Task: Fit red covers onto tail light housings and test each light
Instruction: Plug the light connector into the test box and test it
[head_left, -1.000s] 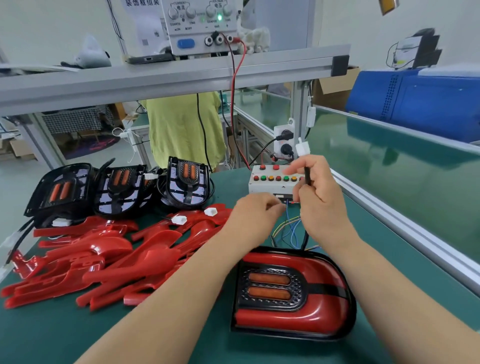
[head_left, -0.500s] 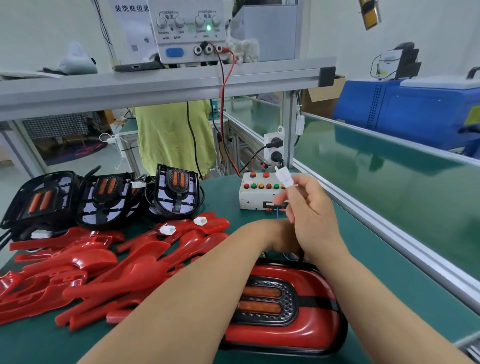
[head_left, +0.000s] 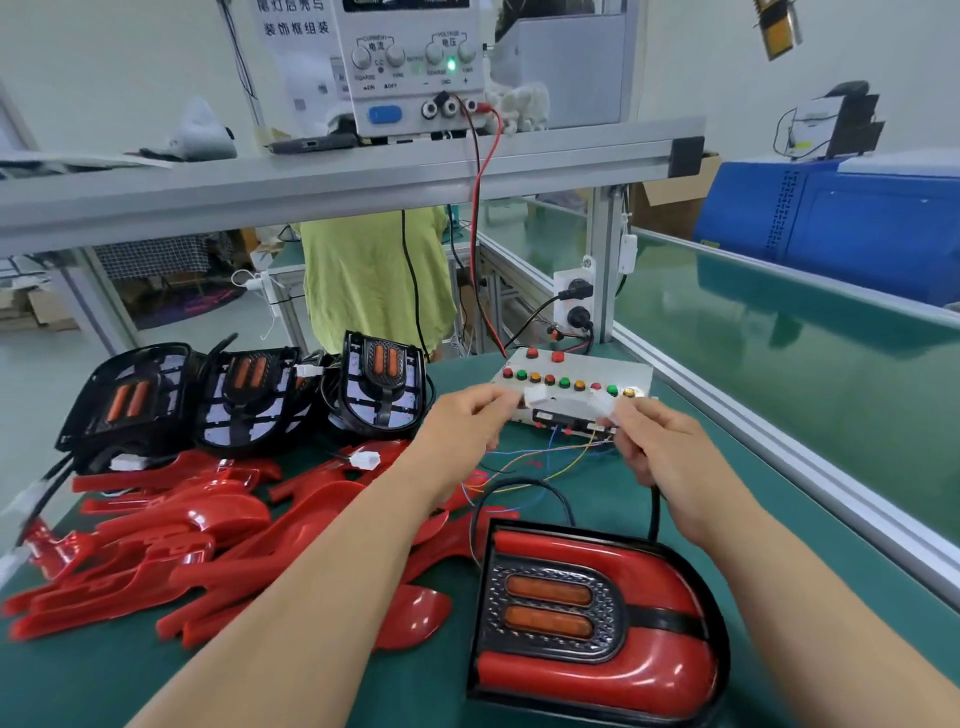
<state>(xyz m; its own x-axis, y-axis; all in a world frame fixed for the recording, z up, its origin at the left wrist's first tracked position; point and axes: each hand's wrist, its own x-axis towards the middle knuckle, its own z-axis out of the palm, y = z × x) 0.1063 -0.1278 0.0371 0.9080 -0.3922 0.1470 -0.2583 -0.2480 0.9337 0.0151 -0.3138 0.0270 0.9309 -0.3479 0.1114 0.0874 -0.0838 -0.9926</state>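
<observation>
Nearest the person, a tail light (head_left: 597, 613) with its red cover fitted lies flat on the green bench (head_left: 789, 525), lens up, right of centre. To its left sprawls a loose heap of red covers (head_left: 156, 545). A black cable (head_left: 655, 512) rises from the light's far edge to the right hand (head_left: 662, 444), whose thumb and fingertips pinch a white plug (head_left: 602, 405). The left hand (head_left: 462, 421) pinches another white plug (head_left: 535, 397) the same way. The two plugs are near each other but apart, just in front of a button box (head_left: 571, 382). Thin coloured wires (head_left: 550, 462) trail on the bench below the hands. Three black housings (head_left: 249, 400) lean behind the heap. Beyond stands a person in a yellow-green shirt (head_left: 374, 280), and on the shelf above is a power supply (head_left: 410, 67) with a green lamp lit.
</observation>
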